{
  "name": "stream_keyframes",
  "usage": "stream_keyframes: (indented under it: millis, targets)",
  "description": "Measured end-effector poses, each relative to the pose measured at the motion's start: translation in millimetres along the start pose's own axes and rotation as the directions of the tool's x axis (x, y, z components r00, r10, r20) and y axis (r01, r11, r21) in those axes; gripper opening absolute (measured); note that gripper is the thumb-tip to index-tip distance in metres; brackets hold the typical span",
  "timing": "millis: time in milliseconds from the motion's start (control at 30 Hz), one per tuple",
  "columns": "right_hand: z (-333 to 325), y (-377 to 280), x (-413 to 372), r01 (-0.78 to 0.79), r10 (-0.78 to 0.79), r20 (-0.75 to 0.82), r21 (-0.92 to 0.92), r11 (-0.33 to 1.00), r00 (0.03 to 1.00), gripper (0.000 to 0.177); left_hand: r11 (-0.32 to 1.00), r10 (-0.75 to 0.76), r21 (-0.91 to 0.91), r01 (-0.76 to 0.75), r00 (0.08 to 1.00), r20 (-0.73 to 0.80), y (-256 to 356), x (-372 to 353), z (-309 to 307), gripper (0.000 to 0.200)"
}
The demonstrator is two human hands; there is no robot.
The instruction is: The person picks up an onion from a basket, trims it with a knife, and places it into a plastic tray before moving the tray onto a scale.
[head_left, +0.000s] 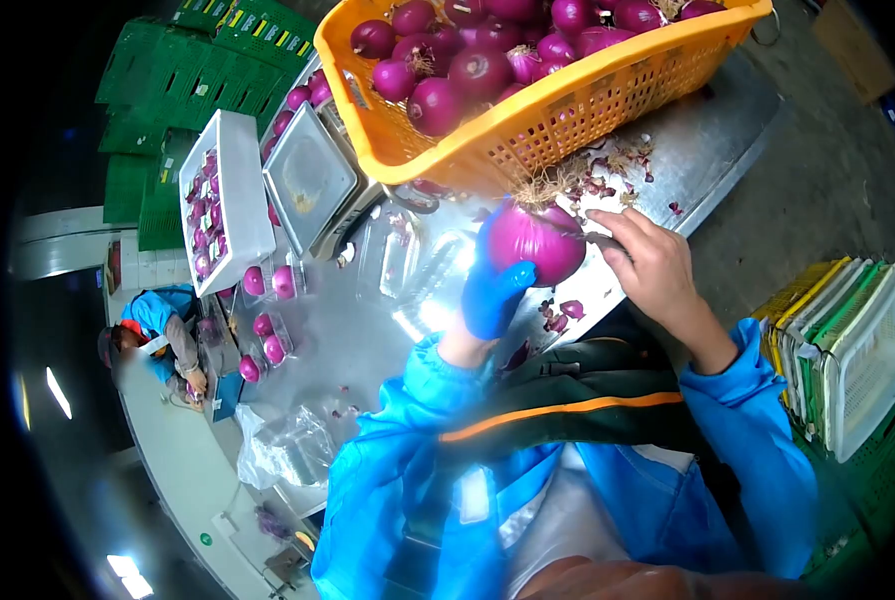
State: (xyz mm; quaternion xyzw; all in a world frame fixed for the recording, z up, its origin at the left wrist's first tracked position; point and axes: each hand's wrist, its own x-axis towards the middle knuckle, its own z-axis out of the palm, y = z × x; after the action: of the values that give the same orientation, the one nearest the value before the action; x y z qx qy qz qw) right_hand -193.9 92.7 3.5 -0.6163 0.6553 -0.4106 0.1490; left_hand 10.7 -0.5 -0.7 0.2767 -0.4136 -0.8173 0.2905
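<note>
A large red onion (pixel 537 245) with dry, stringy roots at its top end is held over the metal table. My left hand (pixel 491 297), in a blue glove, grips it from the left with the thumb across its lower side. Bare and close to the onion's right side, my right hand (pixel 657 265) is closed around a small knife (pixel 601 240). Only part of its dark blade shows; the fingers hide the handle. Cut roots and skin scraps (pixel 607 175) lie beyond the onion, and more purple peel (pixel 564 316) lies below it.
An orange basket (pixel 567 115) of red onions stands at the table's far side. Left of it are a scale (pixel 312 180), a white crate (pixel 242 210) and clear plastic trays (pixel 432 285). Stacked crates (pixel 872 360) stand at right. Another person (pixel 162 335) works at far left.
</note>
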Motion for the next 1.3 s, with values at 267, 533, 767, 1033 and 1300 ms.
stream_keyframes:
  millis: [267,533,767,1033,1300]
  targets:
    - [0.2,4.3,8.0,0.217,-0.213,0.043,-0.228,0.949,0.976,0.026,0.981,-0.119,0.162,0.105,0.990,0.082,14.9,-6.7,3.8,0.096]
    - [19.8,55.8,-31.3,-0.194,0.192,-0.075,-0.015,0.981,0.978,0.027,0.973,-0.041,0.232,0.010,0.990,0.131,17.7,-10.5,5.8,0.105]
    - [41.0,19.4,-23.0,-0.563,0.344,0.474,0.792,0.236,0.811,0.058,0.564,0.115,0.777,-0.279,0.959,0.260,12.9,2.1,11.6,0.097]
    - [65.4,9.1,-12.8,-0.514,0.380,0.390,0.797,0.318,0.839,0.031,0.292,0.338,0.906,-0.305,0.919,0.201,62.8,-35.0,-39.5,0.092]
    - [63.3,5.1,-32.3,-0.507,0.500,0.106,0.287,0.813,0.860,0.020,0.221,0.819,0.975,0.032,0.536,-0.203,129.2,28.7,-257.9,0.097]
